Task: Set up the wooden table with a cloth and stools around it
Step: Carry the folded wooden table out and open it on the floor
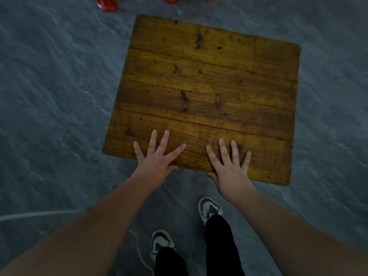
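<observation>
Head view shows the wooden table (pixel 205 86) standing on the grey floor (pixel 49 96), left hand (pixel 157 158) and right hand (pixel 229 166) spread flat on its near edge, thumbs seemingly hooked beneath; it looks stiff, fairly heavy, best held by that edge.

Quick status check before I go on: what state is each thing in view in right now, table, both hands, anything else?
wooden table: upright on the floor, top bare, no cloth on it yet.
left hand: open, fingers spread flat on the table's near edge.
right hand: open, fingers spread flat on the same edge.
red objects: on the floor beyond the table, cut off by the frame; possibly stools, cannot tell.
</observation>
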A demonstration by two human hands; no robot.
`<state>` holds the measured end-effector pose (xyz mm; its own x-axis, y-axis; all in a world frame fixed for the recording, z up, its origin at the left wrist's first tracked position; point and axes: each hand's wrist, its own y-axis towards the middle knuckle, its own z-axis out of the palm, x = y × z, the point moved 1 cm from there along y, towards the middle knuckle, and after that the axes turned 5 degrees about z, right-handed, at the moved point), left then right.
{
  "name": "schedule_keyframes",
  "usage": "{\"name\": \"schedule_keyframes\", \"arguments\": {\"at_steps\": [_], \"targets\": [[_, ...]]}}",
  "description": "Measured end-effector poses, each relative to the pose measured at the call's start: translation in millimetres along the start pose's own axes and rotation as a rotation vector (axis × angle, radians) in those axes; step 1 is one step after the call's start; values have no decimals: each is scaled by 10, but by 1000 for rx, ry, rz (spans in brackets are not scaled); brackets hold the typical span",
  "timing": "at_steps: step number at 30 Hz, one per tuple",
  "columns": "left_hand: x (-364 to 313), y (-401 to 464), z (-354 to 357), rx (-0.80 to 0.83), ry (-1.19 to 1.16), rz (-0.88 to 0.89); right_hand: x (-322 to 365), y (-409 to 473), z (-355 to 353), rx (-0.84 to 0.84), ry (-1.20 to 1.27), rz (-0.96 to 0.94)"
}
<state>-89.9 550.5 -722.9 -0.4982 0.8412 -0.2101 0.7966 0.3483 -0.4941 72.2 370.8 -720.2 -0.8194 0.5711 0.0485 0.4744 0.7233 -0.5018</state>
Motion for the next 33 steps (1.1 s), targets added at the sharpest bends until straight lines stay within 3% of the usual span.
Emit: {"name": "schedule_keyframes", "arguments": {"at_steps": [12,19,33], "targets": [[-112,59,-116,-24,-7,-11,-205,59,-54,-18,55,-9],[-100,29,-179,-10,27,-59,-590,-217,19,-13,-11,185],[-48,49,-165,14,-43,-55,-589,-195,76,-3,40,181]]}}
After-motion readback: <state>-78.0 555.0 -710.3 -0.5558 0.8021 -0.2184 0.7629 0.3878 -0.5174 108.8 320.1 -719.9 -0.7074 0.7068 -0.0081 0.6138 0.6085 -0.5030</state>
